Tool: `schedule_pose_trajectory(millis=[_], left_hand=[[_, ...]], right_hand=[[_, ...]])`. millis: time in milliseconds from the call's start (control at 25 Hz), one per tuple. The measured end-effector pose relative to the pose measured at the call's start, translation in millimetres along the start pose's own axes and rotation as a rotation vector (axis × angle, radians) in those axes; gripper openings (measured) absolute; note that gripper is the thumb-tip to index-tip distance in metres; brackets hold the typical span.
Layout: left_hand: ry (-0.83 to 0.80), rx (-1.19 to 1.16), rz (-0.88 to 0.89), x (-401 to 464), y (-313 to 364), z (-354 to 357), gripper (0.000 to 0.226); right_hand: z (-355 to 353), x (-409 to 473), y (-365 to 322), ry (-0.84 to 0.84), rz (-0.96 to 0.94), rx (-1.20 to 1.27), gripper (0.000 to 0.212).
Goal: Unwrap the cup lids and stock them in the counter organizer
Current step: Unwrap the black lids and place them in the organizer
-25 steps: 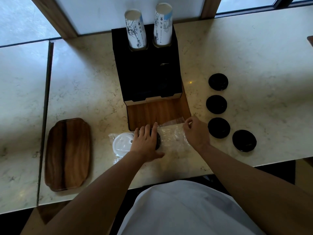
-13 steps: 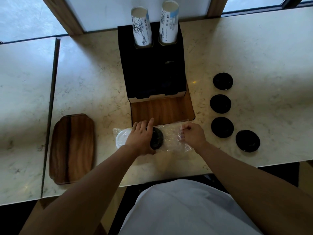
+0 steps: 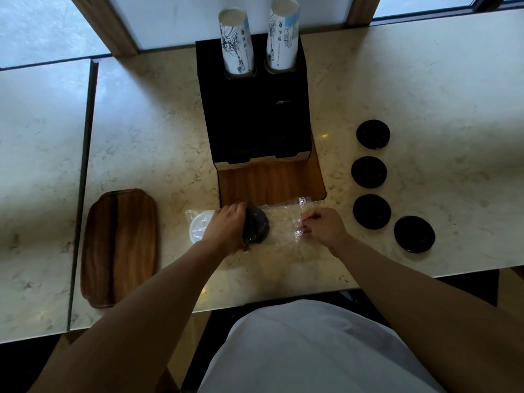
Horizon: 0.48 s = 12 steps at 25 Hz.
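Observation:
A clear plastic sleeve lies on the marble counter in front of the black and wood organizer. Inside it are a stack of black lids and, at its left end, white lids. My left hand grips the black lids through the wrap. My right hand pinches the sleeve's loose right end. Several unwrapped black lids lie on the counter to the right, the nearest just beyond my right hand.
Two stacks of paper cups stand upright in the organizer's back holes. A wooden tray lies at the left. A seam splits the counter on the left. The counter's front edge runs close to my body.
My left hand went from lying flat over the sleeve to curling round the black lids. My right hand slid back along the wrap's right end, and the black lids show more.

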<state>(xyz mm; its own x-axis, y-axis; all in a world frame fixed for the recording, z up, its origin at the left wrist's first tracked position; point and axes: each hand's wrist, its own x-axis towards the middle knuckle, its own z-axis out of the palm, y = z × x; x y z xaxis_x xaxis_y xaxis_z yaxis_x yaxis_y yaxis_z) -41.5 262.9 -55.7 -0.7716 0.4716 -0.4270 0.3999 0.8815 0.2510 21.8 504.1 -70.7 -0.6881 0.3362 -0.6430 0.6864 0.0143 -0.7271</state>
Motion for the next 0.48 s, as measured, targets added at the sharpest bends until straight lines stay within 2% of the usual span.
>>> schedule_pose_trajectory(millis=[240, 480], left_hand=[[0.076, -0.07, 0.0, 0.3, -3.1, -1.5, 0.094], [0.081, -0.054, 0.07, 1.8, -4.8, 3.1, 0.028]], right_hand=[[-2.4, 1.7, 2.9, -0.014, 0.029, 0.025, 0.015], [-1.0, 6.3, 0.3, -0.02, 0.026, -0.028, 0.015]])
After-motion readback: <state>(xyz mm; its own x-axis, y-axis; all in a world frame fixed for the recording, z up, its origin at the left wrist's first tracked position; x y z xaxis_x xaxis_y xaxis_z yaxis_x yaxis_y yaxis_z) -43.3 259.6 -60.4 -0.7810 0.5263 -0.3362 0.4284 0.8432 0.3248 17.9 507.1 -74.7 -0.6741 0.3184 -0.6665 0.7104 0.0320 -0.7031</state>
